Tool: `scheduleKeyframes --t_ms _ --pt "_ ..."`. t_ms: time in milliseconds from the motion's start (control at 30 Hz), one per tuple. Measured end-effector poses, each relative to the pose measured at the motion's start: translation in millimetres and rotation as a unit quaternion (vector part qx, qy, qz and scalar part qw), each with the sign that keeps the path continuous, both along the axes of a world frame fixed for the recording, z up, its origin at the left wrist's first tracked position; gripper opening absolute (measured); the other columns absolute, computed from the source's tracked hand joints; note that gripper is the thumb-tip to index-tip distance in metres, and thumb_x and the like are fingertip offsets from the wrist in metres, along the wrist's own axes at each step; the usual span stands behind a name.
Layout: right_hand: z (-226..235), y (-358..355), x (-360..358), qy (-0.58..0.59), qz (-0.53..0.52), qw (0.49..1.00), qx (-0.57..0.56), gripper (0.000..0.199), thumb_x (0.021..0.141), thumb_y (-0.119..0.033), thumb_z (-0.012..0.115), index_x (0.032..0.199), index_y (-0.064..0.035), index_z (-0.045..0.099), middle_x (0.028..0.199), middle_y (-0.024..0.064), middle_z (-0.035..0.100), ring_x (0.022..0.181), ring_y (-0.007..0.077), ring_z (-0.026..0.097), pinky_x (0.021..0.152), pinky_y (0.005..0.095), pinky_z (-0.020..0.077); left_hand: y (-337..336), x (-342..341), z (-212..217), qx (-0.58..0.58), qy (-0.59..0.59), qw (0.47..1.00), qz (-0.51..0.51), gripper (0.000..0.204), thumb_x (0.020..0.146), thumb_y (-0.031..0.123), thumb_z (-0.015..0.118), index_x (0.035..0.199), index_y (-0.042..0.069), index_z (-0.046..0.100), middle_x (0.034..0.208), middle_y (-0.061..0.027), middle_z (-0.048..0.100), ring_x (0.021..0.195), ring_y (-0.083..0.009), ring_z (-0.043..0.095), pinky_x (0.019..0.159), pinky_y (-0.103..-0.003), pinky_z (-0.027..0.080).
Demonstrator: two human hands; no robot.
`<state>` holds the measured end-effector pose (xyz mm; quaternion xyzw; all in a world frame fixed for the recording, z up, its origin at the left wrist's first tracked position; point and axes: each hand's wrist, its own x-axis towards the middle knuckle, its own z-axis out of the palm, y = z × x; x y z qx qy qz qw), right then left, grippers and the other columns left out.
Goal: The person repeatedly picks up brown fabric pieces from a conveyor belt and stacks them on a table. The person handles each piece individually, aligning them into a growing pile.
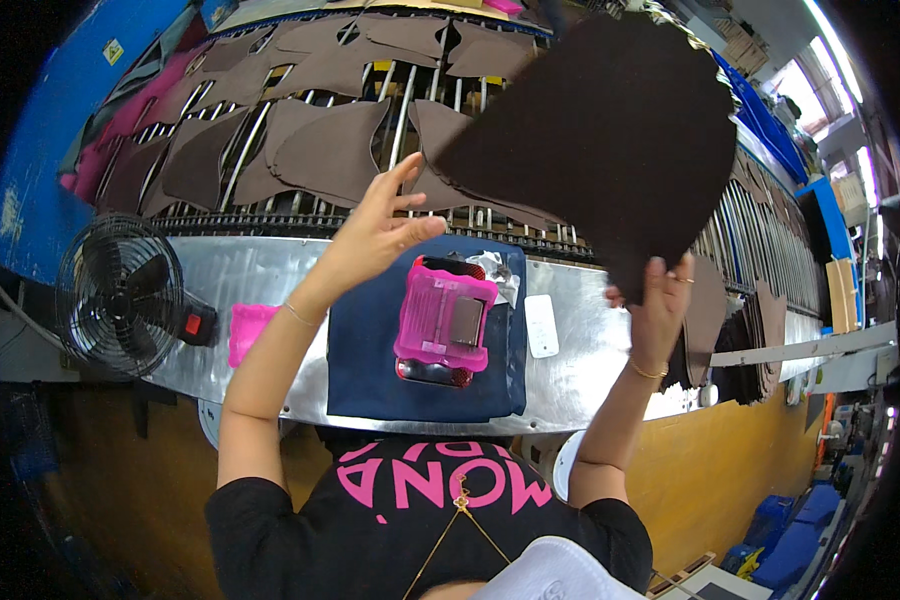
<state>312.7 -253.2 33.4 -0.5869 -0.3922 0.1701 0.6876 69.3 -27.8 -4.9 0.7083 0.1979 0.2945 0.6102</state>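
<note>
My right hand [660, 300] pinches the lower corner of a large dark brown cut piece of material [610, 130], held up in front of me above a roller conveyor [400, 100]. My left hand [375, 230] is raised with fingers spread, just left of the piece's near edge and not gripping it. Several brown cut pieces [325, 150] lie flat on the conveyor rods behind.
On the metal ledge [260, 270] lies a dark blue cloth [370, 360] with a pink plastic device [442, 318] on it, and a white tag [541, 325] beside. A black fan [115, 295] stands at left. More brown pieces [760, 340] hang at right.
</note>
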Motion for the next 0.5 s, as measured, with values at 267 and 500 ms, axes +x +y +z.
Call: scheduleKeyframes --t_ms 267,500 --pt "-58 52 -60 -0.068 0.111 0.991 -0.034 0.035 0.085 -0.005 0.07 0.114 0.001 0.053 0.092 0.0091 0.067 0.075 0.0102 0.063 0.062 0.0229 0.05 14 -98 45 -0.053 -0.068 0.987 0.133 0.026 0.084 0.01 0.07 0.104 -0.001 0.057 0.085 -0.0122 0.066 0.068 -0.0164 0.066 0.055 -0.025 0.051" --pt "-66 60 -91 -0.16 0.133 0.975 -0.083 0.016 0.074 -0.004 0.077 0.088 -0.0026 0.068 0.083 0.012 0.07 0.071 0.0242 0.066 0.069 0.0314 0.0494 8 -140 40 0.029 -0.037 0.971 0.236 0.023 0.084 0.009 0.071 0.1 -0.004 0.061 0.07 -0.0097 0.064 0.061 -0.0152 0.065 0.05 -0.022 0.047"
